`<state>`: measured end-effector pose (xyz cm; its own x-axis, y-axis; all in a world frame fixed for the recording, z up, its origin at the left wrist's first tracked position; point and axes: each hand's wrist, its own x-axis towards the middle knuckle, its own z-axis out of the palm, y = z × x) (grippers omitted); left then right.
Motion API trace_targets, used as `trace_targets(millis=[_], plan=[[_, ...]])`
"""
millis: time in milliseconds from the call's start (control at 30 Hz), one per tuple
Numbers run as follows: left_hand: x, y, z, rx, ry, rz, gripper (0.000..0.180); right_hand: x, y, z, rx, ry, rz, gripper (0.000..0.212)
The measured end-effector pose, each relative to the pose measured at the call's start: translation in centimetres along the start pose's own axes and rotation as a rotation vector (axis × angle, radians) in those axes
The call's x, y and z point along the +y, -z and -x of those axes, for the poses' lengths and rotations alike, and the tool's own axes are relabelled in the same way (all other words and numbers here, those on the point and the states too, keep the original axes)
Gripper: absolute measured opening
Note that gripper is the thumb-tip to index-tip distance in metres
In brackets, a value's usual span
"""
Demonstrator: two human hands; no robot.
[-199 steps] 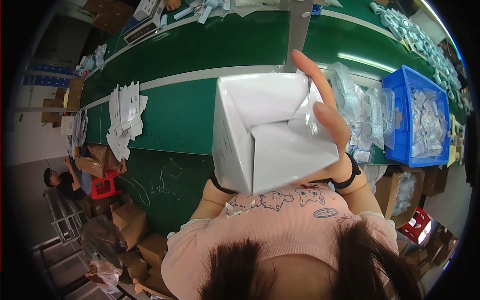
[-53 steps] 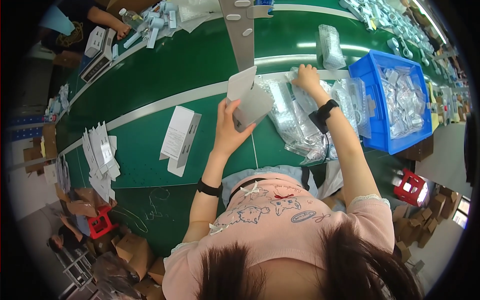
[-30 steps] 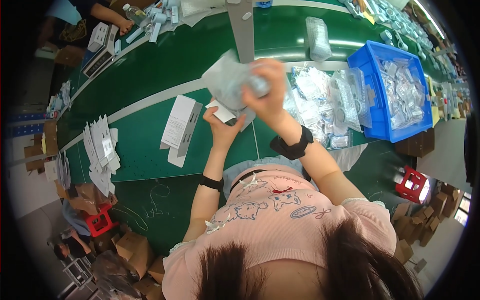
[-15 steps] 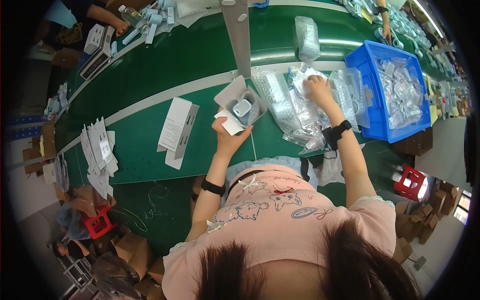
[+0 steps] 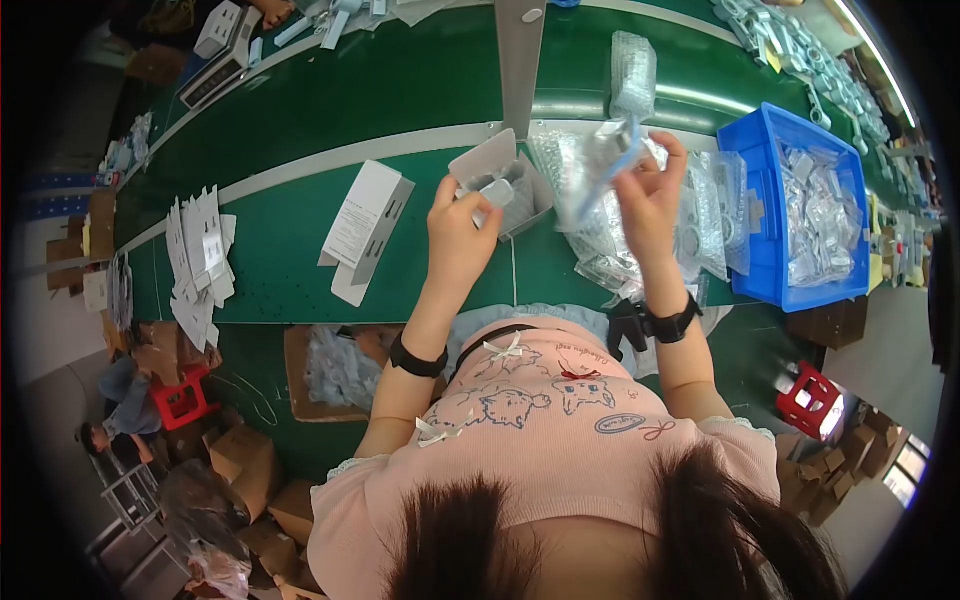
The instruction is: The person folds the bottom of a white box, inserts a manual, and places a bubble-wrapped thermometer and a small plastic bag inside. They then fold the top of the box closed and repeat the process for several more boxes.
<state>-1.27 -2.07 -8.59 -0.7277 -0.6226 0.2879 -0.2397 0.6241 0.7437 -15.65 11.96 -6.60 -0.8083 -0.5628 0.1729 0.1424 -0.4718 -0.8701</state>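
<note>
In front of me stands an open white carton, its back flap raised. Inside it are a white rounded device and clear wrapping. My left hand is at the carton's near side, fingers curled against the device at the opening. Just right of the carton, my right hand pinches a small clear plastic bag with a blue edge, lifted and blurred; its contents are hard to make out. Beneath it lie several clear packets and bubble-wrap pouches.
A flattened carton and a stack of white folded cartons lie left. To the right stands a blue bin of small bagged parts. A metal post rises behind the carton; a bubble-wrapped item lies beyond the ledge.
My right hand has lifted the blue-edged bag off the packet pile toward the carton. My left hand has shifted from holding the carton's side to its opening. The view has moved slightly.
</note>
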Motion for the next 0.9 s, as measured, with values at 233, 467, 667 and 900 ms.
trace_targets(millis=[233, 467, 667, 900], plan=[[0.1, 0.9, -1.5, -0.036, 0.189, 0.086, 0.013, 1.8, -2.3, 1.3, -0.439, 0.426, 0.845, 0.04], [-0.8, 0.4, -0.9, 0.017, 0.157, 0.157, 0.013, 1.4, -3.9, 0.3, -0.512, 0.712, 1.405, 0.031], [-1.9, 0.3, -0.8, 0.017, 0.182, 0.249, 0.012, 2.6, -3.4, 0.0, -0.599, 0.774, 1.156, 0.024], [-2.2, 0.8, -1.6, -0.038, 0.185, 0.312, 0.013, 3.4, -2.0, 0.1, -0.814, 0.742, 1.192, 0.027]])
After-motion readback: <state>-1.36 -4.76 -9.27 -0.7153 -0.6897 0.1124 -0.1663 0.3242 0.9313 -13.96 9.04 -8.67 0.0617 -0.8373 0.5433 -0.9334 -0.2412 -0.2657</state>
